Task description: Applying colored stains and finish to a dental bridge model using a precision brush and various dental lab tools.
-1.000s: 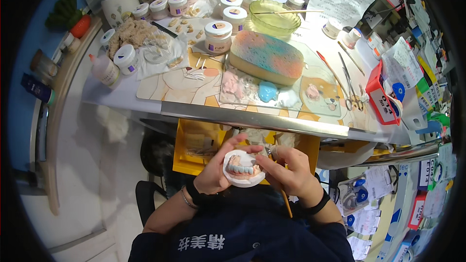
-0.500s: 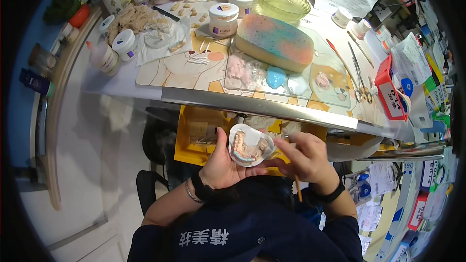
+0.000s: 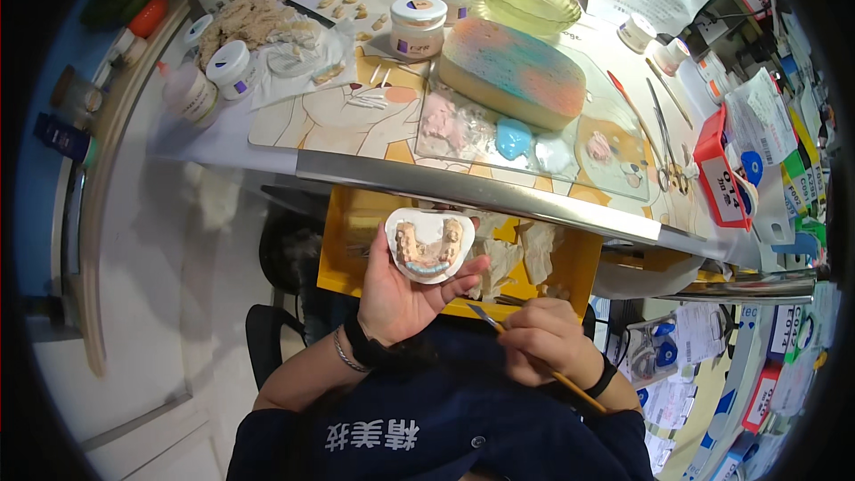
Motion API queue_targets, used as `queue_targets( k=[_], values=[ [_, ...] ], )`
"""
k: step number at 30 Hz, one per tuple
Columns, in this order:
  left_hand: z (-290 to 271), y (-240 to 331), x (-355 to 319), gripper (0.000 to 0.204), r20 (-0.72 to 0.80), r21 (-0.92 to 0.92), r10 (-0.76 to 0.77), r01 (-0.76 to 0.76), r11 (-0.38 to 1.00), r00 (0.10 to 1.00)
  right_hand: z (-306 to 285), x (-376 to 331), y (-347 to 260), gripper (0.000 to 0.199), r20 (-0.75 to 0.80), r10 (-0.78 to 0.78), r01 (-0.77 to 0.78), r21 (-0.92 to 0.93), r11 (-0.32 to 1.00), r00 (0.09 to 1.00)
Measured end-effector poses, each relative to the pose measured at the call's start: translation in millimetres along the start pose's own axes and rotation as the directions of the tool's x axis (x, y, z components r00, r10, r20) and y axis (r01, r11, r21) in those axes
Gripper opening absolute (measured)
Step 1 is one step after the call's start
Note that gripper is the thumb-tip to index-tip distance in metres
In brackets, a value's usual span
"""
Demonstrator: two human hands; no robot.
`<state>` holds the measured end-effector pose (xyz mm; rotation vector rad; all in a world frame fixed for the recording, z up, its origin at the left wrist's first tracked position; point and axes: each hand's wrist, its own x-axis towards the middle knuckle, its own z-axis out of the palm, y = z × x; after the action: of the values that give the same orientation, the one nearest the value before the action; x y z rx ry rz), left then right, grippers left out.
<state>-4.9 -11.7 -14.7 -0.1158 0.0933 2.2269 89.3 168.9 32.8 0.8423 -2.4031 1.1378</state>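
Observation:
In my left hand (image 3: 399,296) sits a white plaster dental model (image 3: 429,272), with its horseshoe arch of tan teeth facing up. A pale-blue strip (image 3: 427,267) runs along the front teeth. My fingers support the base from below and at the right side, with the thumb at its left edge. My right hand (image 3: 550,338) is closed round a thin wooden-handled tool (image 3: 579,389) with a pointed grey tip. That tip points up and left, apart from the model. Whether it is a brush or a blade I cannot make out.
Below the table's metal edge (image 3: 481,187) an open yellow drawer (image 3: 583,267) holds crumpled paper. On the table stand a multicoloured sponge block (image 3: 512,71), several white-lidded jars (image 3: 417,28) and a green glass bowl (image 3: 530,4). Scissors (image 3: 663,138) lie near a red bin (image 3: 720,169) at right.
The dental model has moved slightly left and up, turning so its arch shows fully. My right hand has drawn back from it, downward, and the tool's tip now shows.

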Motion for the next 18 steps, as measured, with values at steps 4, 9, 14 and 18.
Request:
queue_targets(
  k=[4,9,14,18],
  values=[
    [-0.7,2.2,-4.2,0.074,-0.051,0.035,-0.014,0.016,0.999,0.999,-7.8,13.7,-10.9,0.024,-0.087,0.016,-0.019,-0.033,0.999,0.996],
    [0.5,-5.7,-5.3,0.078,-0.048,0.22,0.0,0.011,0.975,0.999,17.0,11.5,-7.5,0.024,-0.203,0.03,-0.039,-0.042,0.998,0.979],
    [-8.8,-8.5,-4.2,0.08,0.129,0.343,0.073,-0.114,0.932,0.989,29.4,12.3,-7.7,0.023,-0.234,0.044,-0.058,-0.052,0.997,0.971],
    [-4.7,-10.6,-4.7,0.08,0.126,0.346,0.095,-0.133,0.929,0.987,31.4,13.4,-5.2,0.024,-0.222,0.044,-0.057,-0.05,0.997,0.974]
  ],
)
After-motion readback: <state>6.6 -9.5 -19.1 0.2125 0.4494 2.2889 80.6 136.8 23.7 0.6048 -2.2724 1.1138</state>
